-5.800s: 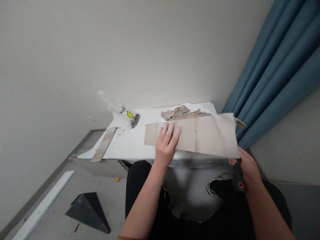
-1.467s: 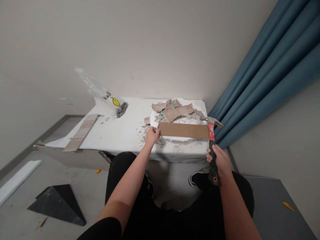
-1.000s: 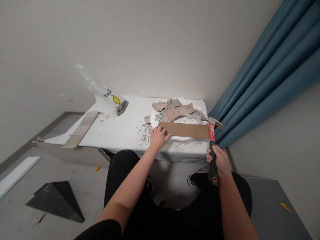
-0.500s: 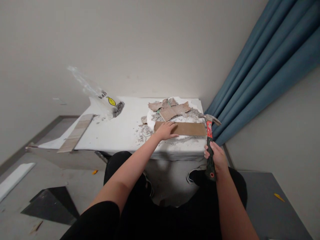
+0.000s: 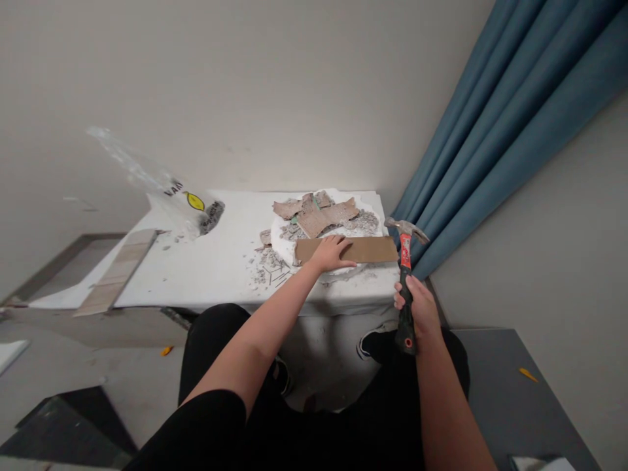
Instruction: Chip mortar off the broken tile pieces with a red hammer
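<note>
My left hand lies flat, fingers stretched out, on the left part of a long brown tile strip. The strip rests on a white round slab on a white-covered bench. My right hand is wrapped round the black grip of a claw hammer with a red neck. Its steel head hangs just past the strip's right end. Broken tile pieces and grey rubble lie behind the strip.
A clear plastic bag with a yellow logo leans at the bench's back left. A pale plank lies over the left edge. Blue curtain hangs on the right. A dark wedge sits on the floor at the left.
My left hand slid from the strip's left end onto its top and now lies flat. The hammer stays upright beside the right end. Earlier I held a wide pale sheet over the bench.
</note>
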Tool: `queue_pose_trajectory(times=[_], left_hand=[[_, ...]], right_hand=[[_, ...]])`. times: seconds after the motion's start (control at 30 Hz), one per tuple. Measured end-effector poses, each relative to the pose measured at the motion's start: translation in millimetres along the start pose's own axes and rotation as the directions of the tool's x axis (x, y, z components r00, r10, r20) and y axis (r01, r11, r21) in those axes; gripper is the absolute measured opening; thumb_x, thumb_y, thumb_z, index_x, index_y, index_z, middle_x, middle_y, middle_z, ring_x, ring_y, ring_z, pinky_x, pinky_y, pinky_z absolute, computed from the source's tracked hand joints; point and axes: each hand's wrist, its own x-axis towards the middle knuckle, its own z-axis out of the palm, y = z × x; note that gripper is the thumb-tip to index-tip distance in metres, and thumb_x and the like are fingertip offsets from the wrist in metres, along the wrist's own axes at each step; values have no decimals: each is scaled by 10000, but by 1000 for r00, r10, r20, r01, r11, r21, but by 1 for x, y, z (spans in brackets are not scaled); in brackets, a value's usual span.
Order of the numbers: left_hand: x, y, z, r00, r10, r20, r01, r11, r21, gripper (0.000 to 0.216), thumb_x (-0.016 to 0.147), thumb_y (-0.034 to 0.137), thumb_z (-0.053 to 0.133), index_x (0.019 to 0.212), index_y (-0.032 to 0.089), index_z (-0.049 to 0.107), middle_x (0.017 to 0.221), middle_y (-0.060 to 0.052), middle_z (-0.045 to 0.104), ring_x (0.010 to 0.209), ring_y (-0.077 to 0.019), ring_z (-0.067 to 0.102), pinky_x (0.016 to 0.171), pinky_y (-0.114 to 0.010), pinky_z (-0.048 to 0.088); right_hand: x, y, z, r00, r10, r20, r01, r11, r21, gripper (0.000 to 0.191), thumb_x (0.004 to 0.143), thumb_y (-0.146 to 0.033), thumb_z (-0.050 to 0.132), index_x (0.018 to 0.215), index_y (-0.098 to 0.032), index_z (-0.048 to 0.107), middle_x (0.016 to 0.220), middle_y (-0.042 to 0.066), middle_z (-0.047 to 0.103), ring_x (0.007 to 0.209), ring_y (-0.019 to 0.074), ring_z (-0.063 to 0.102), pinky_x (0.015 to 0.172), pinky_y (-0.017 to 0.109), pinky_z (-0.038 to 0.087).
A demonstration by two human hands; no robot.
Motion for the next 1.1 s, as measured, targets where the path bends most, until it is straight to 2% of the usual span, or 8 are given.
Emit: queue_pose_trajectory(times=[0.17, 0.3, 0.43, 0.5, 0.57, 0.67, 0.9, 1.1], left_hand=[[1, 20, -11, 1000, 12, -21, -12, 999, 32, 696, 808, 671, 673, 1311, 192, 630, 1470, -188, 499, 1380, -389, 410, 1174, -543, 268], [-49, 16, -42, 984, -42, -172, 39, 999, -25, 484, 942, 515, 548, 1309, 205, 606, 1317, -145, 621, 1278, -308, 524, 1116, -463, 355], [-130, -41, -61, 773, -557, -303, 557, 825, -96, 301, 975, 358, 419, 1116, 193, 627, 972, -91, 699, 916, -221, 660, 862, -336, 490], [-163, -76, -58, 671, -719, -181, 729, 684, -17, 228, 919, 334, 496, 1065, 217, 627, 934, -75, 711, 858, -233, 672, 789, -327, 495], [-182, -102, -48, 672, -740, 43, 730, 670, 134, 129, 854, 282, 556, 937, 229, 640, 957, -87, 723, 886, -261, 683, 765, -331, 490], [-189, -119, -31, 637, -739, 219, 708, 673, 213, 134, 835, 346, 586, 798, 223, 625, 934, -119, 725, 904, -296, 688, 758, -348, 496], [-183, -118, -17, 649, -731, 210, 701, 682, 210, 115, 815, 293, 551, 827, 221, 639, 1023, -116, 703, 919, -255, 688, 764, -317, 519], [-180, -107, -32, 600, -800, -23, 800, 598, 60, 115, 840, 290, 549, 898, 215, 613, 922, -102, 705, 865, -266, 684, 759, -346, 515]], right_hand=[[-2, 1, 0, 999, 33, -1, -33, 999, -33, 493, 642, -494, 882, 920, -199, 602, 692, -43, 595, 434, 54, 443, 373, 177, 355], [-2, 2, -1, 999, 37, -9, -37, 998, -55, 488, 644, -493, 888, 914, -202, 605, 697, -40, 600, 434, 56, 450, 377, 181, 359], [-2, 2, 3, 999, 36, -24, -38, 997, -68, 511, 623, -494, 903, 929, -198, 619, 685, -36, 601, 436, 62, 456, 380, 185, 366], [-2, 3, 7, 999, 40, -32, -42, 996, -73, 510, 621, -492, 908, 918, -194, 621, 680, -33, 603, 435, 61, 455, 381, 183, 367], [-1, 5, 12, 998, 44, -36, -47, 995, -85, 499, 618, -484, 913, 893, -190, 618, 678, -30, 606, 435, 59, 454, 381, 181, 369], [0, 9, 20, 998, 52, -23, -54, 993, -105, 492, 624, -485, 911, 897, -188, 627, 681, -30, 608, 435, 60, 454, 377, 181, 371], [-5, 13, 35, 998, 63, 4, -62, 990, -125, 489, 643, -507, 894, 910, -188, 636, 692, -28, 606, 439, 65, 474, 373, 182, 385], [-4, 12, 43, 998, 58, 12, -56, 992, -117, 499, 606, -515, 903, 866, -198, 617, 668, -35, 599, 423, 66, 463, 357, 187, 377]])
